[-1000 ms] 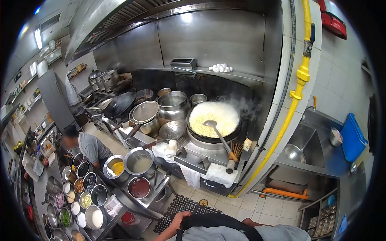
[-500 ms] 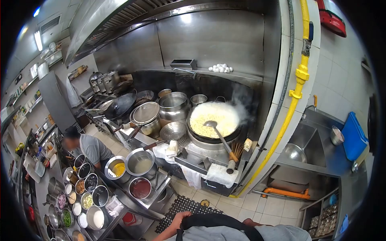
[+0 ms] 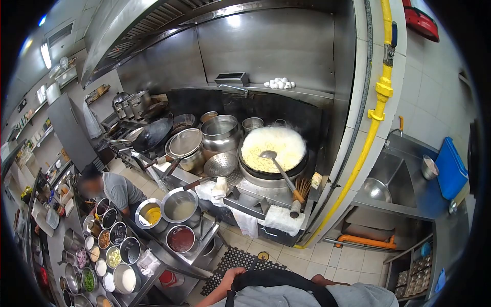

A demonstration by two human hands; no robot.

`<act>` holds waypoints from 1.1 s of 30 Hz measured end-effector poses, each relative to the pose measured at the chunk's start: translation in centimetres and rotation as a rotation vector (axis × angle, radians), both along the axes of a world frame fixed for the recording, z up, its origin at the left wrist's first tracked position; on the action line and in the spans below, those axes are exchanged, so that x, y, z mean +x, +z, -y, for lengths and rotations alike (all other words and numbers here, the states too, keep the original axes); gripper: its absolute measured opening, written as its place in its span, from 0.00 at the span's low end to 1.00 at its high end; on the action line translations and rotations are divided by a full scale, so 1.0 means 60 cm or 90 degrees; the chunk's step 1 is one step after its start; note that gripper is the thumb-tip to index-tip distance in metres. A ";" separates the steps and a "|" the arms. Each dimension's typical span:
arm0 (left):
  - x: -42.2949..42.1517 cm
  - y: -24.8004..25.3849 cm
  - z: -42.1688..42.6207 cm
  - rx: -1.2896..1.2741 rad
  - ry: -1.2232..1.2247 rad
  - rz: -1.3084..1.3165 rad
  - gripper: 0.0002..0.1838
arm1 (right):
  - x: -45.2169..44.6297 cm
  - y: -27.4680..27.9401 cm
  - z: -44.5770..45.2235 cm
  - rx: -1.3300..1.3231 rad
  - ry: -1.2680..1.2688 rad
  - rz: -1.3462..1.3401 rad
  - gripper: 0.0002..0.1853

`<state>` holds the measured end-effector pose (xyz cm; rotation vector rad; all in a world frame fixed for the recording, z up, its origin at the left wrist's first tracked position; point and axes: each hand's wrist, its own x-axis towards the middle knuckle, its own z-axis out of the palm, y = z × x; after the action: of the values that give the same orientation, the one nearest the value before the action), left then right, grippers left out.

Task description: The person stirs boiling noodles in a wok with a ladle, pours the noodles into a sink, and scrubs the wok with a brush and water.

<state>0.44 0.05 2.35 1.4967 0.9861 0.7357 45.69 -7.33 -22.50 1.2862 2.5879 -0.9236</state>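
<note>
My left hand (image 3: 233,275) rests against the black apron (image 3: 276,279) at my waist; its fingers are mostly hidden. On the other side of the apron, only a small part of my right hand (image 3: 323,280) shows, and its fingers cannot be made out. Both hands are well apart from the stove. Ahead of me a large wok (image 3: 302,169) holds pale yellow noodles (image 3: 261,153) in frothy, steaming liquid. A metal ladle (image 3: 276,165) leans in it, its wooden handle resting over the front rim.
Left of the wok are a perforated strainer (image 3: 221,165) and a steel pot (image 3: 220,128). Several ingredient containers fill the left counter, where a person in grey (image 3: 117,187) bends. A steel sink (image 3: 399,179) and blue board (image 3: 451,169) are at right. A black mat (image 3: 240,261) covers the floor.
My view has shifted slightly. Less steam rises at the wok's right side. The ladle stays in the wok, and both my hands stay by my waist.
</note>
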 end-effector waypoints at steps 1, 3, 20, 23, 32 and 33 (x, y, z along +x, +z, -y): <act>0.000 -0.012 0.000 -0.012 0.008 0.011 0.09 | -0.002 0.006 0.004 0.009 -0.039 -0.029 0.07; -0.003 -0.020 0.001 -0.023 0.013 0.018 0.09 | -0.006 0.002 0.006 0.019 -0.082 -0.062 0.07; -0.001 -0.018 0.005 0.019 0.021 -0.018 0.08 | 0.011 -0.038 0.005 0.020 -0.014 -0.053 0.08; 0.007 -0.010 -0.001 0.061 -0.009 0.004 0.10 | 0.057 -0.277 0.020 0.076 0.029 0.050 0.07; 0.011 0.034 0.021 0.132 0.068 -0.034 0.13 | 0.031 -0.137 -0.083 -0.107 -0.048 0.117 0.08; 0.011 0.035 0.023 0.137 0.062 -0.019 0.13 | 0.023 -0.125 -0.093 -0.110 -0.047 0.118 0.08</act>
<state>1.10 -1.34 4.44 1.6585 1.0334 0.9143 47.06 -1.72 -30.00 1.3583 2.2811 -0.9661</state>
